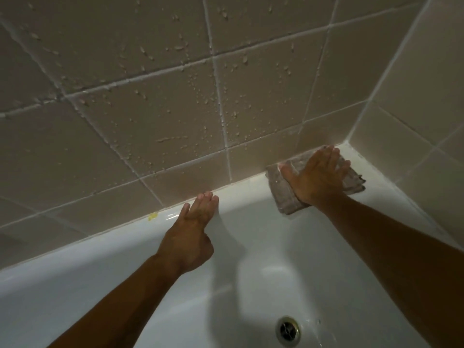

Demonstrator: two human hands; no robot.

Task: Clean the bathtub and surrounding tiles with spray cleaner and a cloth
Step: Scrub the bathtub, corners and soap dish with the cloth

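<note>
A white bathtub (251,247) fills the lower half of the view, with beige wall tiles (150,109) above it, spotted with droplets. My right hand (317,175) presses flat, fingers straight, on a grey folded cloth (282,194) that lies on the tub's rim in the far right corner. My left hand (193,232) rests flat against the tub's rim and inner wall, fingers straight and pointing up toward the tiles, holding nothing. No spray bottle is in view.
A round metal drain (287,329) sits at the tub's bottom, lower right. A small yellow spot (152,216) marks the sealant line left of my left hand. A second tiled wall (414,109) closes the corner on the right.
</note>
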